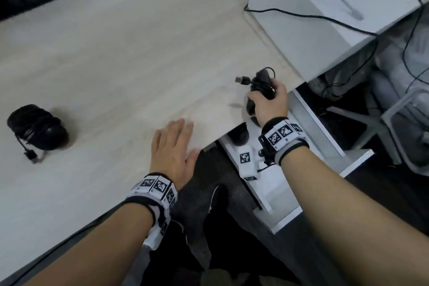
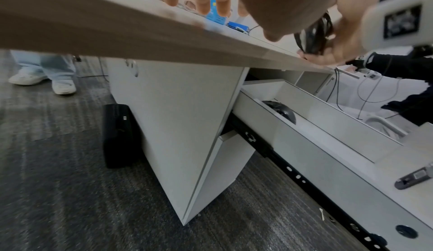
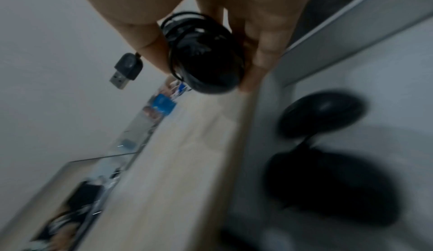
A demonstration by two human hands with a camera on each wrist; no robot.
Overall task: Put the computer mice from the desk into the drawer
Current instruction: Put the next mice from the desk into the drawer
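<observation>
White drawer (image 2: 332, 118) is pulled out under the pale wood-grain desk (image 1: 130, 53), w/ at least two rounded glossy black mice (image 3: 321, 114) lying inside, one partly under the desk edge. R hand (image 1: 270, 104) is curled round another black mouse (image 3: 206, 58), its cord wound round the body & USB plug (image 3: 125, 71) dangling, right at the desk edge above the drawer. L hand (image 1: 173, 148) lies flat, fingers straight, holding nothing, on the desk; one more cord-wrapped mouse (image 1: 38, 126) sits well apart at far left.
</observation>
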